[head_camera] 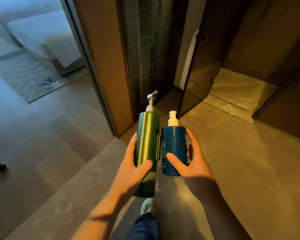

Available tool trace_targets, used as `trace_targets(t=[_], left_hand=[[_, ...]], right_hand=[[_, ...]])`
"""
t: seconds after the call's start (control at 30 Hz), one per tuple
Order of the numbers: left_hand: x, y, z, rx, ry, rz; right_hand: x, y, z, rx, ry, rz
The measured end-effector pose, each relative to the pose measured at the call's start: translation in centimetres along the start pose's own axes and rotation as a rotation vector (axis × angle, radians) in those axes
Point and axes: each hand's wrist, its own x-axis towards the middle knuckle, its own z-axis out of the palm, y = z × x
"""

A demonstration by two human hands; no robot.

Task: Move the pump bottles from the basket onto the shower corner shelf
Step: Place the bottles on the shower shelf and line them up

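My left hand grips a tall green pump bottle with a silver pump head, held upright in front of me. Right beside it, my right hand grips a shorter dark blue pump bottle with a white pump. The two bottles almost touch side by side. Neither the basket nor the shower corner shelf is in view.
A brown wall end stands straight ahead, with a doorway to a bedroom, bed and rug at the left. A dark glass door stands ajar ahead right, with a tiled shower floor behind it. My socked foot is below.
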Motion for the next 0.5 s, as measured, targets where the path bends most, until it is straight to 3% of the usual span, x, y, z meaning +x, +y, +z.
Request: trace_targets(t=[0.17, 0.5], left_hand=[[8.5, 1.0, 0.7, -0.092, -0.106, 0.028], [21.8, 0.2, 2.9, -0.077, -0.256, -0.075]], right_hand=[[6.9, -0.9, -1.9, -0.170, 0.119, -0.015], [16.9, 0.9, -4.1, -0.226, 0.270, 0.068]])
